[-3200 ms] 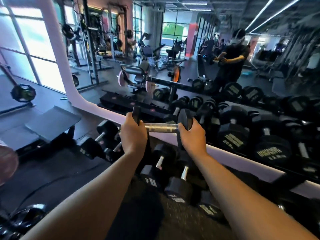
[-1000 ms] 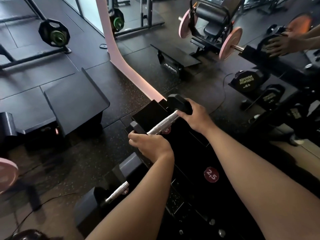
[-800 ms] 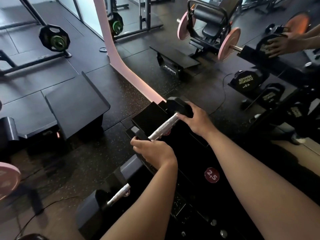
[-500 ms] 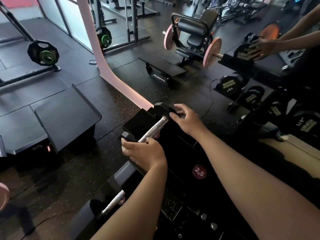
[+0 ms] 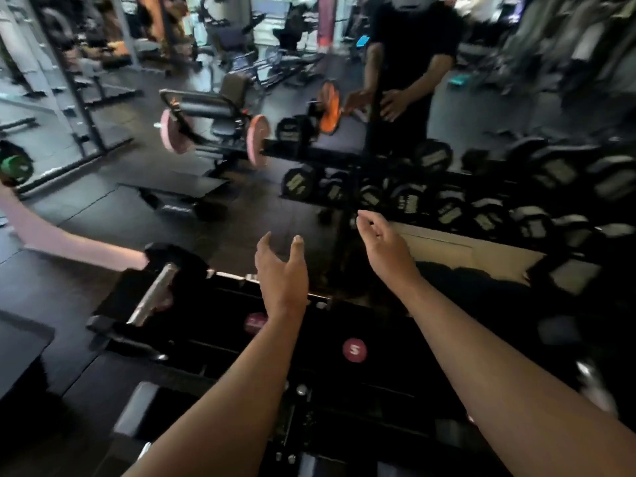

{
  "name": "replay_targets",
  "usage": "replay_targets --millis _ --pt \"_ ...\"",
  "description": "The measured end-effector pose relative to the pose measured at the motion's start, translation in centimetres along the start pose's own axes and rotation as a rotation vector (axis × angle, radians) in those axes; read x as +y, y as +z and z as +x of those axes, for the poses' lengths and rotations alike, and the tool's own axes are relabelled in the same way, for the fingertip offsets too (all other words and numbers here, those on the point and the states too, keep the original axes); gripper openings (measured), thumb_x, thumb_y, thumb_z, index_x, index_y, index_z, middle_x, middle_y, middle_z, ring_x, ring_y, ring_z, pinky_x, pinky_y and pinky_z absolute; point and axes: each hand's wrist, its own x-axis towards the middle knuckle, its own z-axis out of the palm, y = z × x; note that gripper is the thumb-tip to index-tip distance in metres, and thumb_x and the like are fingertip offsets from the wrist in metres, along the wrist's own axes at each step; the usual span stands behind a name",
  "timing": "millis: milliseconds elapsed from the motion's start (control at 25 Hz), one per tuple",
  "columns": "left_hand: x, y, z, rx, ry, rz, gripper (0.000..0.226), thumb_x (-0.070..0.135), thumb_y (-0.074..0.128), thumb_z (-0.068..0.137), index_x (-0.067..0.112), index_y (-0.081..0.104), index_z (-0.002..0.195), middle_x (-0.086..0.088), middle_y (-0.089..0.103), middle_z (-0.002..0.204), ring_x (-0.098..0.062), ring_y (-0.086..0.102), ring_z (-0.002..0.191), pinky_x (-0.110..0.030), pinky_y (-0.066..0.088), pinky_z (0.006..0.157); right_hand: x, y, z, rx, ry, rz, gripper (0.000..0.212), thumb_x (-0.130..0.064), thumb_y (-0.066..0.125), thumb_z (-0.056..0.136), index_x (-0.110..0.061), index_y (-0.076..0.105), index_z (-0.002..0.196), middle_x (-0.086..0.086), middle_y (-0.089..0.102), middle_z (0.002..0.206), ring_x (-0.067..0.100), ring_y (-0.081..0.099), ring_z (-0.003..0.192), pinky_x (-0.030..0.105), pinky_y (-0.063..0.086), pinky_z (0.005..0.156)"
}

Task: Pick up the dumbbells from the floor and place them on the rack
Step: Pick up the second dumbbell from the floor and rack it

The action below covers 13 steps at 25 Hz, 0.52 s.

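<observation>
Now: dumbbell (image 5: 154, 293) released, resting on rack (image 5: 213, 325), top tier. Left hand (image 5: 283, 274) and right hand (image 5: 385, 247) withdrawn, fingers spread, empty. One placement judged complete.

Two bare hands show, the left hand (image 5: 283, 277) and the right hand (image 5: 385, 243), both empty with fingers spread. One chrome-handled dumbbell (image 5: 154, 293) lies on the rack (image 5: 309, 342), which carries two round red weight labels. Two pink plates (image 5: 257, 140) and one orange plate (image 5: 329, 107) stand beyond; the mirrored dumbbells are too blurred to count.
</observation>
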Motion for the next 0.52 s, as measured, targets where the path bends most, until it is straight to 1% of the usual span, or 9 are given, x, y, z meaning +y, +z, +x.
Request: replay_targets --millis 120,200,240,320,400,480,520 --pt "3.2 6.0 -9.2 -0.354 0.05 -0.057 0.041 0.041 0.059 0.095 0.019 0.059 0.13 0.004 0.063 0.124 -0.01 0.058 0.114 -0.02 0.041 0.088 3.8 -12.4 -7.6 0.212 0.069 -0.019 0.049 -0.056 0.036 0.102 -0.03 0.052 0.14 -0.012 0.056 0.125 0.005 0.05 0.109 0.023 0.036 0.086" --pt "4.7 9.5 -17.0 -0.564 0.097 -0.074 0.032 0.038 0.061 0.095 0.02 0.066 0.121 0.007 0.068 0.113 -0.006 0.061 0.105 -0.017 0.043 0.083 6.6 -20.2 -15.1 0.373 0.15 -0.001 0.044 -0.055 0.039 0.101 -0.029 0.057 0.132 -0.015 0.058 0.118 0.004 0.054 0.104 0.021 0.04 0.081" --pt "5.3 11.3 -22.2 -0.664 0.115 -0.075 0.029 0.037 0.062 0.095 0.02 0.067 0.117 0.008 0.069 0.109 -0.005 0.062 0.103 -0.016 0.043 0.082 8.2 -24.4 -20.2 0.45 0.207 0.01 0.039 -0.055 0.042 0.101 -0.029 0.06 0.123 -0.015 0.061 0.114 0.007 0.058 0.099 0.024 0.044 0.078" --pt "5.7 14.1 -32.4 -0.849 0.124 -0.074 0.025 0.037 0.063 0.094 0.022 0.068 0.113 0.01 0.068 0.106 -0.002 0.061 0.099 -0.015 0.042 0.079 11.1 -30.8 -30.5 0.57 0.34 0.016 0.038 -0.06 0.047 0.095 -0.031 0.063 0.114 -0.009 0.067 0.107 0.014 0.065 0.095 0.037 0.053 0.084" --pt "5.5 16.1 -43.8 -1.066 0.099 -0.065 0.027 0.036 0.064 0.094 0.021 0.067 0.116 0.009 0.066 0.108 0.002 0.058 0.097 -0.013 0.04 0.075 14.2 -36.3 -42.4 0.759 0.449 0.003 0.037 -0.066 0.05 0.084 -0.037 0.066 0.101 -0.006 0.071 0.098 0.018 0.067 0.096 0.049 0.054 0.091" --pt "5.6 17.5 -56.6 -1.309 0.047 -0.032 0.035 0.038 0.065 0.093 0.02 0.063 0.123 0.007 0.065 0.111 -0.005 0.06 0.101 -0.018 0.042 0.078 17.1 -40.9 -55.4 0.959 0.552 0.014 0.03 -0.064 0.053 0.078 -0.038 0.065 0.087 -0.004 0.073 0.09 0.021 0.07 0.092 0.054 0.054 0.088" --pt "5.5 17.6 -62.4 -1.404 0.048 0.005 0.04 0.04 0.065 0.091 0.02 0.06 0.126 0.006 0.065 0.113 -0.009 0.06 0.102 -0.023 0.043 0.081 18.9 -42.3 -61.3 1.04 0.604 0.024 0.028 -0.063 0.053 0.075 -0.038 0.064 0.084 -0.003 0.073 0.089 0.022 0.071 0.091 0.056 0.054 0.086"
